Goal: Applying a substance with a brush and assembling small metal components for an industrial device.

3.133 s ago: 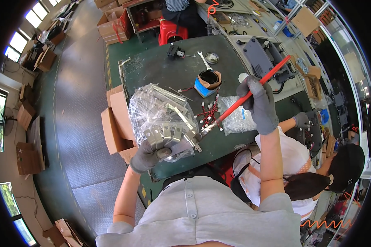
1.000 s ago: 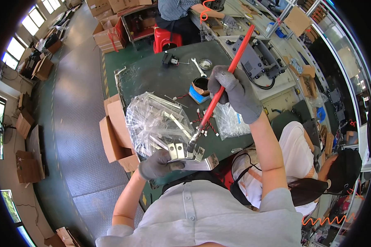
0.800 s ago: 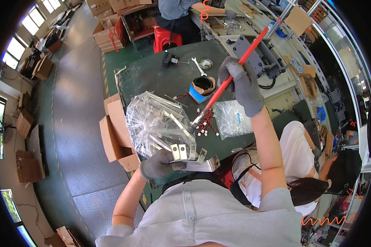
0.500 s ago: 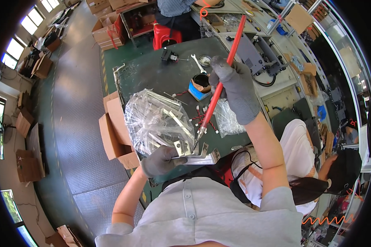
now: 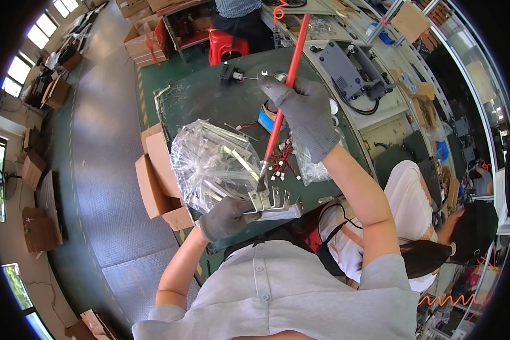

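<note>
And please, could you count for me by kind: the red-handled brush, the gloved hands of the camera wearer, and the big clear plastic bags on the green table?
Red-handled brush: 1
Wearer's gloved hands, left hand and right hand: 2
Big clear plastic bags, left bag and partly hidden right bag: 2
Total: 5

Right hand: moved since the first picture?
Yes, leftward. Against the blue container, the right hand was clear to its right; now it overlaps the container in the view, hiding much of it.
</note>
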`<control>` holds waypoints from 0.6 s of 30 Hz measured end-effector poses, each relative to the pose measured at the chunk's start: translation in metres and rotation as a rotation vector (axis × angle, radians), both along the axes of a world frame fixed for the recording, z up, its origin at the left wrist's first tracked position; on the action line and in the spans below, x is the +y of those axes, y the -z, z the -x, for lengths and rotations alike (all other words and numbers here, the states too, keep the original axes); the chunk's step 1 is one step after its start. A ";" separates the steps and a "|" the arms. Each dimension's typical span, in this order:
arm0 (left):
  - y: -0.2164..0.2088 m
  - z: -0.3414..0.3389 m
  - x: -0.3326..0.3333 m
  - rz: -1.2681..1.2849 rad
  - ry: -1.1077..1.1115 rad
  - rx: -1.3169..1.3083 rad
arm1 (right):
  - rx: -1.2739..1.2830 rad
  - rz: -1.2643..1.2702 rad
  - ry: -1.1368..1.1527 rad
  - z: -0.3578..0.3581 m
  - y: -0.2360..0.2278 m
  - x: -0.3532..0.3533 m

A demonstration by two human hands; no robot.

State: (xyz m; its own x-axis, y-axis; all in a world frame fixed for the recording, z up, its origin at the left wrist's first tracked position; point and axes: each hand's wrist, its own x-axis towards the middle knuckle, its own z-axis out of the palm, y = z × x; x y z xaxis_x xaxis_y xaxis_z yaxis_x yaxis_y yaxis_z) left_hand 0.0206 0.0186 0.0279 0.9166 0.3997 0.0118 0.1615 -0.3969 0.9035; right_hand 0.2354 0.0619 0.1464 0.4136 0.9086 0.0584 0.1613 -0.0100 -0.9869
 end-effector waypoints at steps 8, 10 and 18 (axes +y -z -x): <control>-0.001 0.000 0.002 0.022 0.002 -0.024 | 0.110 -0.137 -0.025 -0.001 -0.036 -0.017; -0.003 -0.001 0.003 0.002 0.026 0.024 | 0.029 -0.044 -0.033 0.005 -0.030 -0.018; -0.004 -0.006 0.001 0.022 0.027 0.074 | 0.015 0.001 -0.069 0.012 -0.004 -0.010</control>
